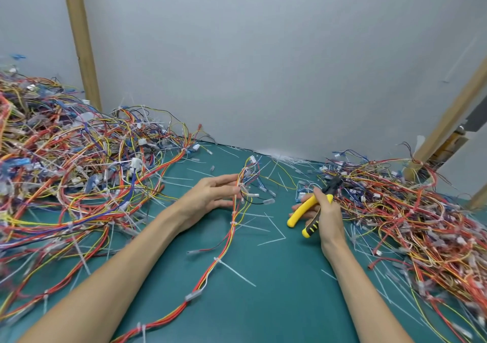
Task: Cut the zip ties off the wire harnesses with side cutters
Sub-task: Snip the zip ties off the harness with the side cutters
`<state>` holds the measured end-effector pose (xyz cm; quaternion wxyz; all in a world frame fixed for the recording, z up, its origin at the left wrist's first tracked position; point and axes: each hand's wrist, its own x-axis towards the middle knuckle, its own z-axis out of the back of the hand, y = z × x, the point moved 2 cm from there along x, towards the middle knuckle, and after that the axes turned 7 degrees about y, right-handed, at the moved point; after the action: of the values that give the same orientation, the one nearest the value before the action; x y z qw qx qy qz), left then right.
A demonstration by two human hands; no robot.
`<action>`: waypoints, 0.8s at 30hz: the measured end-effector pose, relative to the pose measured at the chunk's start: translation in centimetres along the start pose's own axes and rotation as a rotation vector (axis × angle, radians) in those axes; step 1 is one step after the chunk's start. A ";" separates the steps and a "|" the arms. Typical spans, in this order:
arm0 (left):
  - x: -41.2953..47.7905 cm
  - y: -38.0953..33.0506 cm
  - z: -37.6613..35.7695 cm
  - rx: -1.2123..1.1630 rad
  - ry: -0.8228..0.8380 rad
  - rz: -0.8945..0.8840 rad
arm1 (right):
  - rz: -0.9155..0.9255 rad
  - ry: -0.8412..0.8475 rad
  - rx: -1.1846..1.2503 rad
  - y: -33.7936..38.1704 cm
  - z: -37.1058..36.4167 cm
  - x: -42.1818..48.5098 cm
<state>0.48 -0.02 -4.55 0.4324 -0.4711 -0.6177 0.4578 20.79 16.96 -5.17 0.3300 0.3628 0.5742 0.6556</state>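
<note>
Your green-blue cutting-mat tabletop ends at the pale grey wall, which closes off the far edge. A tan wooden post stands at the left of that wall and a slanted one at the right.

The big tangled heap of red, yellow and blue wire harnesses fills your left side up to the wall. A lower, flatter heap of the same wires covers the right edge. Between them a bare wedge of mat widens toward you, and both your forearms lie in it.

One long red-and-yellow harness runs down that wedge from near the wall to the near edge, with white zip ties on it. Cut white ties lie scattered round it.

Your left hand reaches out, fingers nearly straight and close together, tips touching the harness's upper end. Your right hand curls round the yellow-and-black-handled side cutters, handles splayed, dark head pointing at the right heap's edge.
</note>
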 end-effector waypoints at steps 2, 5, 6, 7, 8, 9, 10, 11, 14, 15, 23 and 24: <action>0.0 -0.3 -0.4 0.000 -0.061 0.027 | 0.000 -0.004 -0.001 -0.1 0.1 0.1; 0.4 -0.2 -0.8 0.101 -0.149 0.045 | 0.001 0.001 -0.027 -0.1 0.1 0.1; 0.4 0.0 -0.9 0.144 -0.156 0.051 | 0.002 0.003 -0.031 -0.1 0.0 0.0; 0.4 0.1 -0.8 0.191 -0.152 0.055 | 0.004 0.005 -0.035 -0.1 0.0 0.0; 0.4 0.2 -0.7 0.234 -0.146 0.061 | 0.005 0.007 -0.040 0.0 0.0 0.0; 0.3 0.3 -0.5 0.258 -0.146 0.069 | 0.007 0.008 -0.043 0.0 0.0 -0.1; 0.1 0.4 -0.2 0.261 -0.151 0.077 | 0.007 0.006 -0.053 0.0 -0.1 -0.1; 0.0 0.4 0.0 0.252 -0.150 0.080 | 0.007 0.004 -0.070 0.0 -0.1 -0.2; -0.2 0.6 0.4 0.222 -0.125 0.084 | -0.010 0.029 -0.083 0.1 -0.2 -0.4; -0.1 0.7 0.6 0.213 -0.129 0.093 | -0.011 0.040 -0.074 0.1 -0.1 -0.4; -0.2 1.3 1.0 0.104 -0.192 0.117 | 0.031 0.090 -0.005 0.2 0.2 -0.6; -0.1 1.3 0.9 0.105 -0.178 0.114 | 0.026 0.101 0.012 0.2 0.2 -0.7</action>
<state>-0.12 -0.12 -6.03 0.3731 -0.4396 -0.6012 0.5533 21.28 16.42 -5.02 0.2899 0.3387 0.5891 0.6739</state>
